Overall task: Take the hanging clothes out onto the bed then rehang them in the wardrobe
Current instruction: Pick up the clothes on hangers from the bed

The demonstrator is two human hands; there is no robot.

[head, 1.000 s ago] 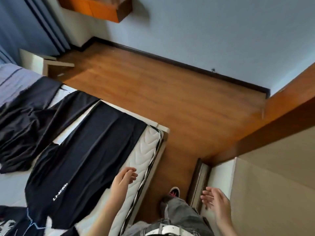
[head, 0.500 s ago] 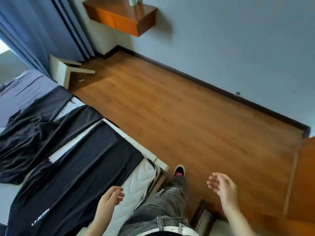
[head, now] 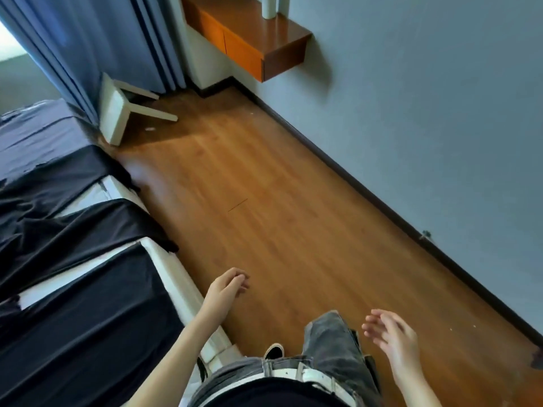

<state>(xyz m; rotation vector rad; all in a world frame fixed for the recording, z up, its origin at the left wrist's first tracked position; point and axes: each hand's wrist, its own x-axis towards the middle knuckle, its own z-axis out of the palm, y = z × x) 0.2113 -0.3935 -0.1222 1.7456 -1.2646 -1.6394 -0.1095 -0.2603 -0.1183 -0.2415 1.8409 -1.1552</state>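
Note:
Several black garments [head: 79,312] lie spread flat across the white bed [head: 173,268] on the left, some draped over its edge. My left hand [head: 224,289] hovers just past the bed's edge over the floor, fingers loosely curled and holding nothing. My right hand [head: 393,336] is raised over the floor at the lower right, fingers spread and empty. The wardrobe is out of view.
Wooden floor [head: 279,215] runs between the bed and the blue wall [head: 426,98]. A white stool [head: 120,113] lies tipped over by the blue curtain [head: 88,45]. An orange wall shelf [head: 249,42] juts out at the top. My grey trouser leg [head: 332,339] is below.
The view has swung left, away from the wardrobe corner and along the bed. My left hand left the mattress and now hangs over the floor. Both hands stayed empty.

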